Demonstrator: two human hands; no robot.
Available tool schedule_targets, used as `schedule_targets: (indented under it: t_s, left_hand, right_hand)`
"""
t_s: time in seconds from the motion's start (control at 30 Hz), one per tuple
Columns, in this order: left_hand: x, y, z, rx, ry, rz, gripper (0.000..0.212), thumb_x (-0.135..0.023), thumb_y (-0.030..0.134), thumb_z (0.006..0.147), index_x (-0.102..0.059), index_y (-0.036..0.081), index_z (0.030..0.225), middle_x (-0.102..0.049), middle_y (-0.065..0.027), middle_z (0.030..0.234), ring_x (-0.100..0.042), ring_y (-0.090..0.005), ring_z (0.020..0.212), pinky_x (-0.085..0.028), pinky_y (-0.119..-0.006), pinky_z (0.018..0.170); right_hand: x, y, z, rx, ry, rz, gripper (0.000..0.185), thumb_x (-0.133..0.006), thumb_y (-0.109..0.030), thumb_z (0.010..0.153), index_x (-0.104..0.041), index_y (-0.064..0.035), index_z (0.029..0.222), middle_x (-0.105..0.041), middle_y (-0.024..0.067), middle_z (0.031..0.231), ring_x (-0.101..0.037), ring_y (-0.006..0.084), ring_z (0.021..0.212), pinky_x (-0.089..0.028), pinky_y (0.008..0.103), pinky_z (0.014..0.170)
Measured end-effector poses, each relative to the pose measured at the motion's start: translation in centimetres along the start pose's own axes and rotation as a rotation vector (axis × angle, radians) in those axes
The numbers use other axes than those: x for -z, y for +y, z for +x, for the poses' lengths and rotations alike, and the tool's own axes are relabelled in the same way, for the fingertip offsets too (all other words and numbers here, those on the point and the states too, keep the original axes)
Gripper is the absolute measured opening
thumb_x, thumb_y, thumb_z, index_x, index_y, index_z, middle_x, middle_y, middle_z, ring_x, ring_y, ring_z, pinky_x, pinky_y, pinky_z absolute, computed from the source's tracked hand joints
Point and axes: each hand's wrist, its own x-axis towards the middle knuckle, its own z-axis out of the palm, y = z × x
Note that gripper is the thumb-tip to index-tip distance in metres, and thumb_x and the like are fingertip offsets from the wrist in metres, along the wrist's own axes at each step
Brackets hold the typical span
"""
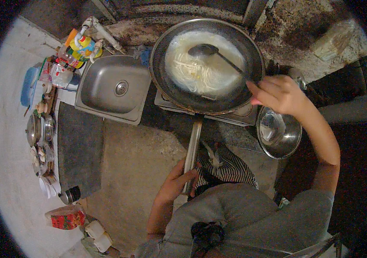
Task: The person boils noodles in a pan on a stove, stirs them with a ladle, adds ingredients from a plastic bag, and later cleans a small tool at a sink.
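Note:
A large dark wok [254,69] rests on a stove [236,118]. Pale noodles [191,72] lie in cloudy liquid in its bowl. My left hand [181,179] is wrapped around the wok's long metal handle [193,148], close to my body. Above the wok's right rim, my right hand [275,93] grips a dark ladle [231,64] by its handle. The bowl of the ladle sits at the liquid's surface, just beyond the noodles. My right fingers look slightly blurred.
A stainless steel sink [106,87] adjoins the stove on the left. Bottles [68,59] crowd its far left corner. A shiny metal bowl [282,142] stands right of the stove, below my right wrist. Pot lids [34,130] and a red bag [67,217] line the left side.

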Motion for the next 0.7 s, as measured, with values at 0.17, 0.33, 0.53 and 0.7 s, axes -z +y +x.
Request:
schedule_targets:
  t_s: [0.17,0.33,0.53,0.7]
  left_hand:
    - [0.0,-0.5,0.0,-0.023,0.041,0.044,0.025,-0.047,0.011,0.087,-0.045,0.002,0.110,-0.048,-0.0039,0.059,-0.047,-0.0129,0.041,-0.040,-0.025,0.037]
    - [-0.3,-0.7,-0.2,0.003,0.089,0.018,0.025,-0.048,0.009,0.086,-0.045,0.001,0.109,-0.049,-0.0042,0.060,-0.048,-0.0130,0.041,-0.040,-0.025,0.037]
    - [0.4,-0.8,0.3,-0.034,-0.016,-0.047,0.025,-0.047,0.009,0.087,-0.044,0.001,0.110,-0.049,-0.0048,0.063,-0.049,-0.0129,0.044,-0.041,-0.025,0.038]
    - [-0.2,-0.7,-0.1,-0.025,0.051,0.011,0.025,-0.047,0.009,0.087,-0.045,0.001,0.110,-0.049,-0.0049,0.064,-0.049,-0.0130,0.045,-0.041,-0.025,0.038]
  right_hand:
    - [-0.4,1.8,-0.5,-0.061,-0.028,-0.069,0.040,-0.069,-0.025,0.068,-0.060,-0.0012,0.099,-0.053,0.0054,0.066,-0.057,0.0190,0.060,-0.048,0.0293,0.052]
    - [-0.2,2.4,-2.4,-0.230,0.125,-0.024,0.027,-0.067,-0.015,0.075,-0.061,-0.0034,0.099,-0.055,0.0086,0.066,-0.057,0.0200,0.057,-0.047,0.0283,0.051]
    - [0.4,2.1,-3.5,-1.264,0.327,0.605,0.041,-0.040,-0.036,0.094,-0.063,-0.0020,0.094,-0.055,0.0033,0.059,-0.048,0.0066,0.046,-0.037,0.0204,0.042]
    - [-0.8,2.2,-3.6,-1.423,0.439,0.774,0.042,-0.041,-0.037,0.094,-0.061,-0.0006,0.093,-0.053,0.0030,0.056,-0.046,0.0066,0.045,-0.035,0.0211,0.041]
